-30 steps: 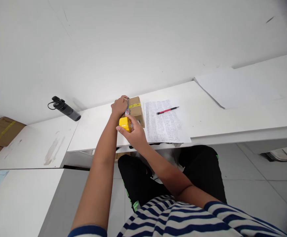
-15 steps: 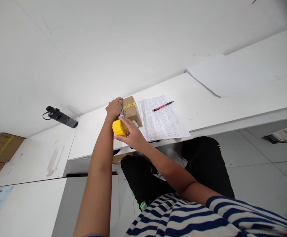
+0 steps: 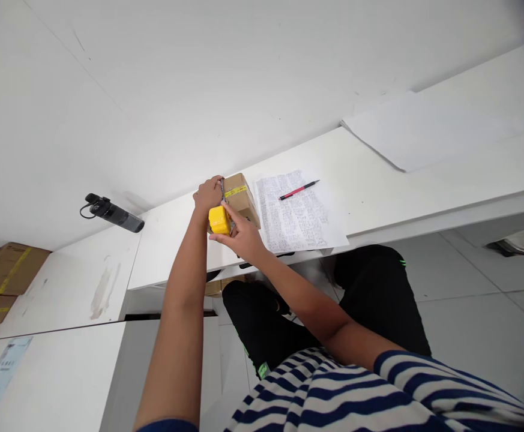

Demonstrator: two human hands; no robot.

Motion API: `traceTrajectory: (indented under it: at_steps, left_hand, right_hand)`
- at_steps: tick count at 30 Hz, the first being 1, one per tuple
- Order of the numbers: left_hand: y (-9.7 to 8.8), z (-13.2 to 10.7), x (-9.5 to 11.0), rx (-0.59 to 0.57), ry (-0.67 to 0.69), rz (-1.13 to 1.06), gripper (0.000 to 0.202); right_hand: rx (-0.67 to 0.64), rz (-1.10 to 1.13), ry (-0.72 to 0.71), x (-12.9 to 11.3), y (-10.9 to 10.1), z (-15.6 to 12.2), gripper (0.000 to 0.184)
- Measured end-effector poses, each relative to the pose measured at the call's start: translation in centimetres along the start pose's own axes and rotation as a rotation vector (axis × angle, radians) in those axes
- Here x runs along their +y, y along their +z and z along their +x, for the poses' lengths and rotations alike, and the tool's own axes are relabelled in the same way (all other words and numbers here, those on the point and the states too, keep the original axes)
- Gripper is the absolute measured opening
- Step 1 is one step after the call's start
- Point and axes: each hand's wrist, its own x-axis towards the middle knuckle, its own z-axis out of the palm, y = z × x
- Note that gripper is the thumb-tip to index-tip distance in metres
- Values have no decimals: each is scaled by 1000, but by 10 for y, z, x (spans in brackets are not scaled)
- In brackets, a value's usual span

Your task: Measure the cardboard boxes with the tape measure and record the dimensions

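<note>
A small brown cardboard box [image 3: 239, 191] with a strip of yellow tape lies on the white desk [image 3: 167, 240]. At its left side, my left hand [image 3: 208, 194] is closed, fingertips by the far end of a thin metal blade that runs along the box. My right hand [image 3: 246, 235] grips a yellow tape measure [image 3: 219, 220] at the box's near left corner, thumb and fingers around its case. My left fingertips and part of the blade are hidden.
A handwritten sheet [image 3: 295, 222] with a red and black pen [image 3: 298, 190] on it lies right of the box. Blank paper [image 3: 424, 132] is farther right. A dark bottle [image 3: 114, 212] stands left by the wall; cardboard boxes [image 3: 12, 267] sit at far left.
My right hand has moved the tape measure slightly up and away from me, closer to my left hand, and less blade shows. My left hand stays at the box.
</note>
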Motion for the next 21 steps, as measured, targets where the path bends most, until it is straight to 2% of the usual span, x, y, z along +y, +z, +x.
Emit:
traceTrajectory:
  at_steps: [6,9,12,13,15,16,18,19,20,21]
  left_hand:
    - [-2,0,0,-10,-3,-11,50]
    - [-2,0,2,-7,-7,-4,50]
    - [0,2,4,-4,-19,-1,49]
    - [0,3,4,-2,-21,-11,49]
    - [1,4,4,3,-20,-48,47]
    - [1,4,4,4,-17,-64,47]
    - [-1,4,3,7,-12,-72,47]
    - [-2,3,3,7,-11,-64,47]
    - [-3,3,3,7,-11,-53,47]
    - [-4,2,3,8,-12,-44,48]
  right_hand:
    - [-9,-56,-41,-1,6,-1,87]
    - [-75,-146,-80,-4,7,-2,86]
    - [-168,-254,-178,-1,-13,-1,79]
    - [-155,-286,-212,3,-27,1,71]
    - [-19,-359,-231,17,-68,8,52]
    - [96,-410,-203,28,-93,14,46]
    - [351,-543,-74,52,-148,32,47]
    - [414,-627,6,65,-174,43,48]
    - [373,-728,86,77,-197,54,48]
    - [241,-841,176,88,-216,64,48]
